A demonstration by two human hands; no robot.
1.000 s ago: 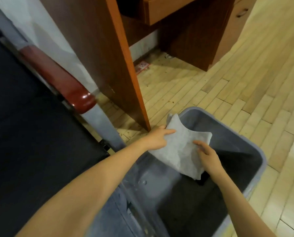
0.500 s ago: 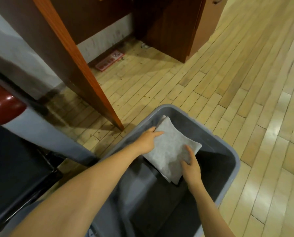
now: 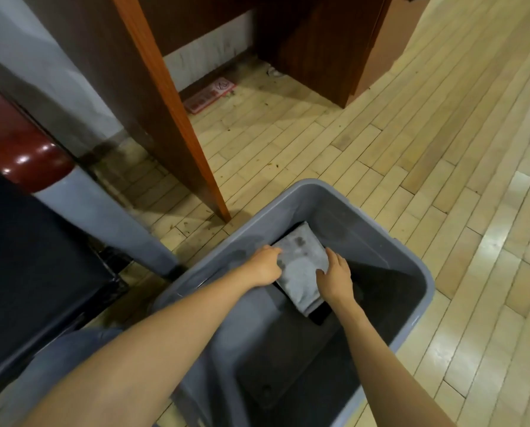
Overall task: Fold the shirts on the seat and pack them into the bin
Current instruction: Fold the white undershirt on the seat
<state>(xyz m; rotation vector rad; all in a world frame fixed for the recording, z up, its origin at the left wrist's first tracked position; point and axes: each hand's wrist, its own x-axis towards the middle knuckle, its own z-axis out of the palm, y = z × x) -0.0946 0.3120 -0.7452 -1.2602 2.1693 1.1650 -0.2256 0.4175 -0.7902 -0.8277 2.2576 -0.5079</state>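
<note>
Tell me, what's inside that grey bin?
A folded grey shirt, held at its sides by the left hand and right hand, sits low in the bin. The bottom around it looks dark; whatever is under the shirt is covered.

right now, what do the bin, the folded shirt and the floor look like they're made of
The bin looks like moulded plastic, matte grey, rounded rim. The shirt is soft grey fabric, probably knit, folding flat. The floor seems pale wood strips, glossy where light reflects.
</note>
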